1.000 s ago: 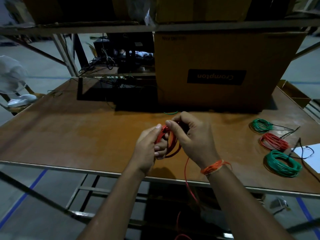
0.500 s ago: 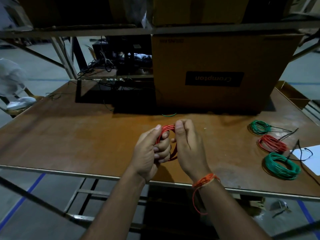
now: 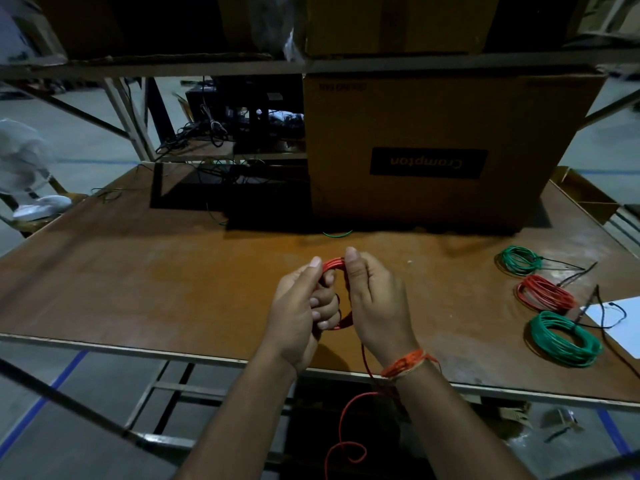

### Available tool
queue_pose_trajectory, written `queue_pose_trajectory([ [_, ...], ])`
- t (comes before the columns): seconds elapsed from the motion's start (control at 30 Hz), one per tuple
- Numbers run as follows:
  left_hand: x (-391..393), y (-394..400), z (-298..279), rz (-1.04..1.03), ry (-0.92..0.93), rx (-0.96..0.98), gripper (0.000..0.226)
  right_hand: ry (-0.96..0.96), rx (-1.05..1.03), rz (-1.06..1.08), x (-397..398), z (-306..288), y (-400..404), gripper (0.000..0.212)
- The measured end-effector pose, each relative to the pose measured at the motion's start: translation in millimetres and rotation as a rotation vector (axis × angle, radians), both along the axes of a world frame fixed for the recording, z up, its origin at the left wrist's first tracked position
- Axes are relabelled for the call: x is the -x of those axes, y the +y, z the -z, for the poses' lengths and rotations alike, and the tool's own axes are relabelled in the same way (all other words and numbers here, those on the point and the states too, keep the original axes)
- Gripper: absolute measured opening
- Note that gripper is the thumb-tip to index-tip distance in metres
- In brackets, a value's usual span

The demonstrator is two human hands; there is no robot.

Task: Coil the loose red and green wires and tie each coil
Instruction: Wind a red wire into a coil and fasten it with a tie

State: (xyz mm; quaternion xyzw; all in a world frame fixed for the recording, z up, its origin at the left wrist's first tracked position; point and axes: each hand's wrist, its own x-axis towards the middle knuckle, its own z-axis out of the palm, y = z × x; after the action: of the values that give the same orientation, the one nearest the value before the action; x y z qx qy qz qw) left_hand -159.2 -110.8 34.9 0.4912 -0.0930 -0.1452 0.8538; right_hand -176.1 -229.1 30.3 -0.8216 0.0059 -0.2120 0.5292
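A red wire coil [image 3: 334,265] stands upright between my hands above the front of the brown table [image 3: 173,289]. My left hand [image 3: 304,310] grips its left side with curled fingers. My right hand [image 3: 374,299] pinches the top and right side. Much of the coil is hidden by my fingers. Its loose red tail [image 3: 343,420] hangs below the table edge and curls near the floor. At the right lie a small green coil [image 3: 518,259], a red coil [image 3: 544,293] and a larger green coil [image 3: 564,337].
A large cardboard box [image 3: 443,150] stands at the back of the table under a shelf. A short green wire piece [image 3: 337,234] lies before it. White paper [image 3: 620,317] and thin black wires [image 3: 588,275] sit at the right edge. A dark device with cables sits at the back left.
My right hand has swung round the coil, laying on more red wire. The loose tail below the table edge shows again, curled lower down. My left hand keeps its grip.
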Motion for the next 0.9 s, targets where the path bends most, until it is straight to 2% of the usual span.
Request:
queue_pose_trajectory([
  [0.17,-18,4,1,-0.132,0.240,0.226,0.038,0.150,0.071,-0.117,-3,13,-4,0.028],
  [0.3,-32,12,0,-0.177,0.322,0.371,0.035,0.191,0.051,-0.206,2,10,-5,0.028],
  [0.37,-37,15,1,-0.222,0.329,0.388,0.034,0.193,0.118,-0.213,5,9,-8,0.030],
  [0.43,-41,18,1,-0.296,0.308,0.353,0.033,0.176,0.229,-0.165,8,12,-14,0.022],
  [0.53,-44,23,1,-0.399,0.271,0.291,0.033,0.140,0.270,-0.118,13,17,-25,0.008],
  [0.73,-47,20,6,-0.473,0.153,0.142,0.032,0.031,0.450,-0.257,19,17,-23,0.017],
  [0.83,-42,12,12,-0.435,0.004,-0.052,0.033,-0.044,0.600,-0.299,19,11,-13,0.019],
  [0.9,-36,8,15,-0.413,-0.126,-0.219,0.036,-0.101,0.603,-0.291,18,3,-9,0.013],
])
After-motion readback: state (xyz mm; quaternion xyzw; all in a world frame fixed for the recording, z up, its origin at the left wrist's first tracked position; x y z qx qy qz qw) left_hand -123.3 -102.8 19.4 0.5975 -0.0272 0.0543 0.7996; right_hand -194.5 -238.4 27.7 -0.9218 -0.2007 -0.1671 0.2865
